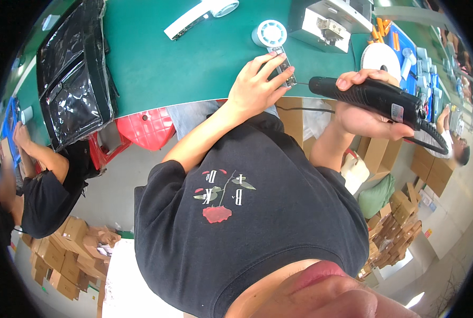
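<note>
On the green table's near edge lies a handheld fan [272,33] with a round white and light blue vaned head. Its handle is uncovered and shows circuit parts inside. My left hand [255,87] presses and grips this handle with its fingers. In my right hand [366,103] is a black electric screwdriver [364,93], held level with its fingers wrapped round the body. The thin bit points left and reaches the lower end of the fan's handle; whether it sits in a screw is too small to tell. A second white fan body [202,16] lies farther off.
A grey box-shaped machine with a metal mechanism [329,29] stands at the far right, beside a white round object [379,58] and a blue tray [403,40] of parts. Black plastic-wrapped bags [77,79] lie left. Red stools [146,127], cardboard boxes and a person's arms [48,159] are around.
</note>
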{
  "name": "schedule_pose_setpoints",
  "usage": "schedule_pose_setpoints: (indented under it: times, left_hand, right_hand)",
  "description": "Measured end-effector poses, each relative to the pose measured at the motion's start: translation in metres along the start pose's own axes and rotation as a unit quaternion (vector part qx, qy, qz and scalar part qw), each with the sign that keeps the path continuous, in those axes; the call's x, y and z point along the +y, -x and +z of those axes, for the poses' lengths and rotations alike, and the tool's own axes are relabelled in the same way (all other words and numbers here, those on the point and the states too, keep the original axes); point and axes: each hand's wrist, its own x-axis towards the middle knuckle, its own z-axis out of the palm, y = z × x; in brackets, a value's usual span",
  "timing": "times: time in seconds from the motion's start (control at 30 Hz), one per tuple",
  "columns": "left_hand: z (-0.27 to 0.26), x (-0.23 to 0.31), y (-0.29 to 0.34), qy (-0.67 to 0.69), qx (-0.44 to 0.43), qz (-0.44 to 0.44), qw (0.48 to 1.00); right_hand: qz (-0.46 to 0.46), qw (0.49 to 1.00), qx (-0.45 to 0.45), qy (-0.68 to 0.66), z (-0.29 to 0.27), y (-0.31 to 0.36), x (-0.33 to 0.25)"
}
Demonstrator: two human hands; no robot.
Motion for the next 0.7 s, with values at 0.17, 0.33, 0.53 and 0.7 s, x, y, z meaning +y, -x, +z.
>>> schedule_pose_setpoints:
  times: [0.17,0.33,0.53,0.7]
  left_hand:
    - [0.000,0.000,0.000,0.000,0.001,-0.005,1.000]
    - [0.002,-0.002,0.001,-0.003,-0.003,0.002,1.000]
    - [0.001,0.001,0.001,-0.010,0.000,-0.005,1.000]
    - [0.003,-0.001,0.002,-0.010,-0.004,0.005,1.000]
  right_hand:
    - [-0.004,1.000,-0.017,-0.010,0.001,-0.001,-0.001]
    - [-0.002,1.000,0.013,-0.011,0.001,0.005,0.003]
    - [-0.006,1.000,0.012,-0.024,0.000,0.007,0.010]
    - [-0.017,1.000,-0.009,-0.017,0.005,0.015,0.012]
